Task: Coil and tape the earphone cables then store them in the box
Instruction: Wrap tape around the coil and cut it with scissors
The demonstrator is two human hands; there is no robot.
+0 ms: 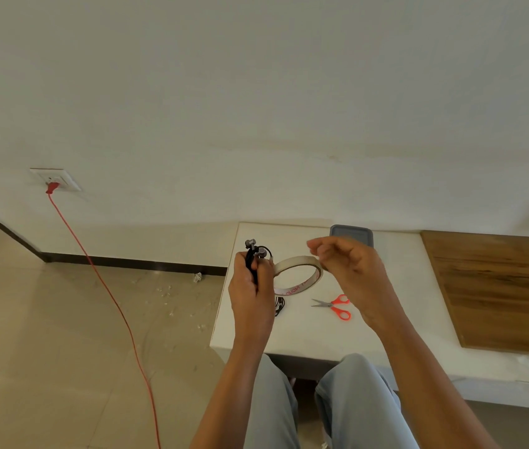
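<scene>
Black earphone cable (250,261), coiled, is gripped tightly in the fist of the left hand (252,296). Its two earbuds (255,249) stick out above the fingers, just left of the tape roll (292,290). The roll is held up in the air and tilted. The right hand (350,277) pinches its right rim with curled fingers, and the left hand touches its left rim. A second dark cable bundle (279,305) lies on the white table (289,335) just under the roll. Red-handled scissors (334,306) lie below and right of the roll, apart from the bundle. The grey box (353,233) stands behind the roll, partly hidden by the right hand. The table's left edge runs close to the left of the roll; bare tabletop lies in front of it.
</scene>
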